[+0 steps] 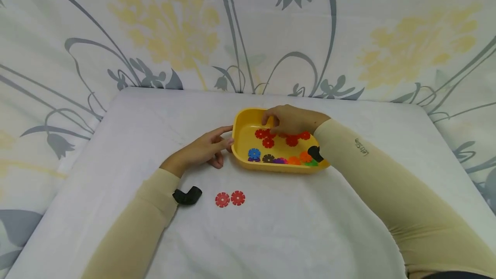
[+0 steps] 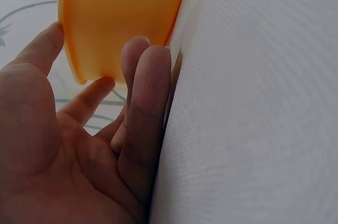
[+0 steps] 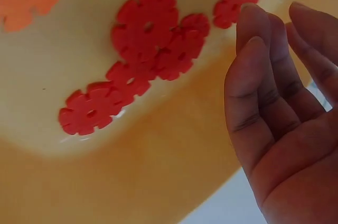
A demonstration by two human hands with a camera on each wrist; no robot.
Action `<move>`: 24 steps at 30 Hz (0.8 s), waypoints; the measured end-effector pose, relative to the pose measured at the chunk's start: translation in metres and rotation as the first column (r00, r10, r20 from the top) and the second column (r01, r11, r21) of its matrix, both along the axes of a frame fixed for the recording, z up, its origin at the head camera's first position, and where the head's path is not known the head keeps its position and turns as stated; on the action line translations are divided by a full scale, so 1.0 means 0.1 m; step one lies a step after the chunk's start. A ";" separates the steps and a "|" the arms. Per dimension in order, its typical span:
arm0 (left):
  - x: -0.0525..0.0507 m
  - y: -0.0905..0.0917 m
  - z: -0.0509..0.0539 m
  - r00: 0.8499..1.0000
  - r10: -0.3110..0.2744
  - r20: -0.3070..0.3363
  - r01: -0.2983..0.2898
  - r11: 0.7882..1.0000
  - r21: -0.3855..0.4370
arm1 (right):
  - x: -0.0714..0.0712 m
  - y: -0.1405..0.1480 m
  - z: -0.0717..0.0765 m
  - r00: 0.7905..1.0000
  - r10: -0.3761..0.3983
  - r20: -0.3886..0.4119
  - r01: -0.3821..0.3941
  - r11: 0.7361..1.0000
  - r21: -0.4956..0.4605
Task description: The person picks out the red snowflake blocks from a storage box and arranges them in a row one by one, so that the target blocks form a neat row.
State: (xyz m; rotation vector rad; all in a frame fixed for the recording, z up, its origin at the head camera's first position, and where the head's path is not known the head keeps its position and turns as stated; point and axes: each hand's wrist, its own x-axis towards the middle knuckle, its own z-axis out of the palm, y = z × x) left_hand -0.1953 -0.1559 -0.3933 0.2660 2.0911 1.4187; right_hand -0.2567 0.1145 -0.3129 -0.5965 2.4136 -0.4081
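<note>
A yellow plastic tray [image 1: 279, 168] holds red notched flower-shaped discs [image 1: 268, 142] toward its back. My left hand [image 1: 205, 147] is beside the tray's left end. In the left wrist view its thumb and a finger touch the tray wall [image 2: 105, 18], while other fingers rest by the cloth. Over the tray's far side reaches my right hand [image 1: 292, 119], fingers loosely bent above the red discs. The right wrist view shows nothing between these fingers [image 3: 248, 76], with red discs [image 3: 148, 26] beside them. Part of the tray is hidden by the right hand and wrist.
Two red discs [image 1: 238, 198] lie on the white cloth [image 1: 294, 223] in front of the tray. Along the tray's near side sit a blue disc [image 1: 254, 153], a dark disc [image 1: 268, 158], and orange discs [image 1: 305, 156]. A flower-patterned fabric [image 1: 255, 29] stands behind.
</note>
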 end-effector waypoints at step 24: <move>0.00 0.00 0.02 1.000 0.002 -0.013 -0.002 1.000 -0.006 | 0.00 0.03 -0.20 0.999 0.018 -0.028 -0.016 0.997 0.071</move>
